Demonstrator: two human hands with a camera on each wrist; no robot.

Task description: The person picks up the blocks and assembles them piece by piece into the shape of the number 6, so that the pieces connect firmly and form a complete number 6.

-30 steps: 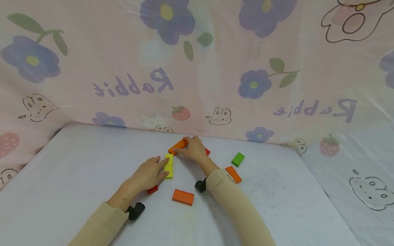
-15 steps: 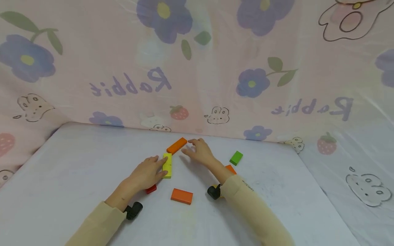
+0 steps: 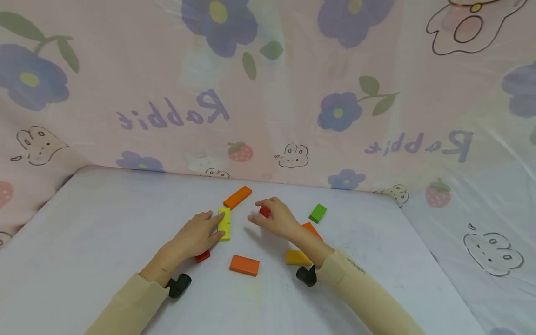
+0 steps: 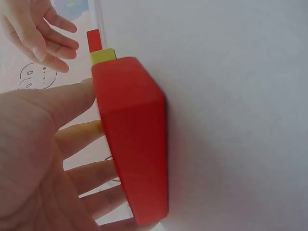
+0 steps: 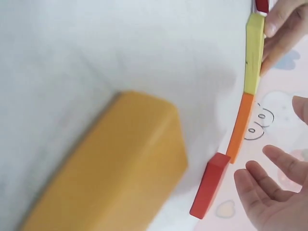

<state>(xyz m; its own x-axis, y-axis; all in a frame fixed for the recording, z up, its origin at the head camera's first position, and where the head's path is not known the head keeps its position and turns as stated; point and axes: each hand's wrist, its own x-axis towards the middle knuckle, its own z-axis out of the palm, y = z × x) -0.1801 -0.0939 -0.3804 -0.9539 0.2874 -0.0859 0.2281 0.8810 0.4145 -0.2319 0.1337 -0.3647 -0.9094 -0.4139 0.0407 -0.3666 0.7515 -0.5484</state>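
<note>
Head view: on the white worktop [image 3: 268, 302], I see the left hand [image 3: 194, 237] laid low, its index finger and thumb extended onto the yellow block [image 3: 224, 225]. The yellow block's far end meets the far orange block [image 3: 237, 197], which slants toward the printed backdrop [image 3: 268, 116]. The right hand [image 3: 279, 219] holds nothing, thumb and index finger spread, beside the far red block [image 3: 264, 212], which it partly hides. The left hand partly covers the near red block [image 3: 203, 256]; the near orange block [image 3: 244, 265] lies to that block's right. The right arm [image 3: 368, 291] hides portions of the amber block [image 3: 297, 257] and the right orange block [image 3: 311, 229]. The green block [image 3: 318, 213] lies farther right.

Left wrist view: the near red block fills the foreground and masks the left hand's fingertips; I cannot tell whether they touch it. The right hand, upper left, is spread.

Right wrist view: 3 blocks, yellow, orange and red, form a bent line. The amber block, blurred and cut off by the frame, is nearest my lens.
</note>
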